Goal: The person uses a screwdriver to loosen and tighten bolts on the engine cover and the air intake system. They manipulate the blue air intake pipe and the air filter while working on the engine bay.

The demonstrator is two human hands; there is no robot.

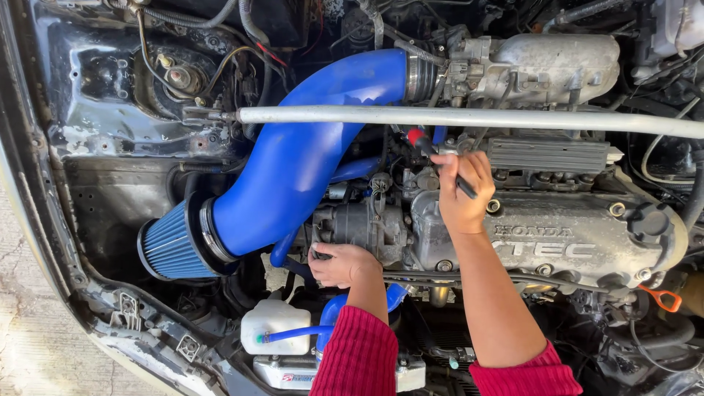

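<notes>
I look down into a car's engine bay. My right hand point(460, 192) is closed around a black tool with a red end point(418, 138), its tip pointing up-left near the grey engine cover point(587, 242). My left hand point(343, 264) is lower, fingers curled against a dark metal part point(359, 224) at the front of the engine; whether it grips anything is hidden. Both arms wear red sleeves. A thick blue intake pipe point(301, 161) runs left of my hands to a blue cone filter point(170, 243).
A silver strut bar point(469, 116) crosses the bay above my hands. A white fluid bottle point(273, 323) with a blue hose sits at the front. An orange loop handle point(664, 298) shows at right. Wires and hoses crowd the back; pale ground lies at left.
</notes>
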